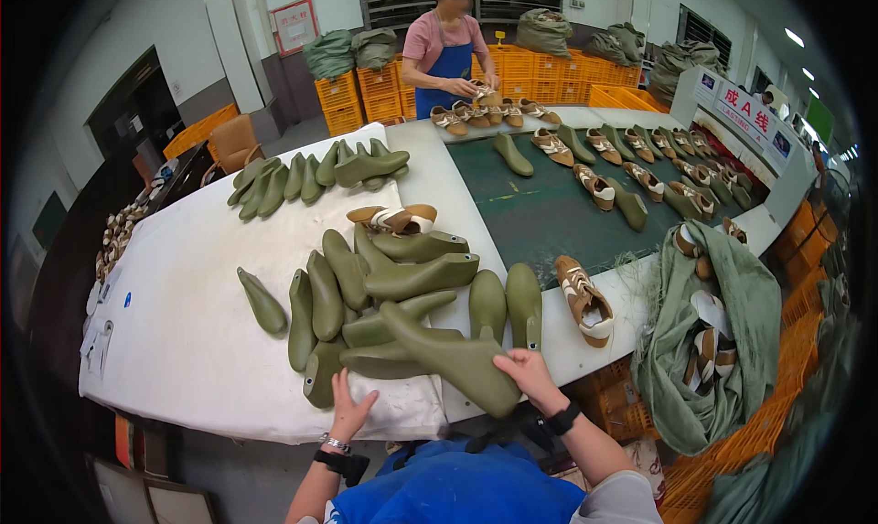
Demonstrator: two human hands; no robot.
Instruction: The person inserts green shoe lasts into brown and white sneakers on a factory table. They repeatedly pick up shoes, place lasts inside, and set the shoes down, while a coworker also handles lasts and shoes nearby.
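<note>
Right hand (532, 378) has hold of a green shoe last (450, 358) by its thick heel end, thumb over the top; can't really tell how the fingers sit underneath. Left hand (352, 411) is empty, fingers spread, well apart from the right one. It's just beside the near edge of a pile of lasts (326, 295); can't tell if it's touching.

Main thing is how that held last lies: long axis slanting, heel at the right hand, toe pointing forward and left, out over the pile. So the right hand's clearly nearer the heel, and the toe sits ahead of the left hand, a bit to its right.

Two paired lasts (506, 306) lie side by side just beyond the right hand, with a brown-and-white shoe (585, 306) forward and right of it, all on the white surface (183, 295).
</note>
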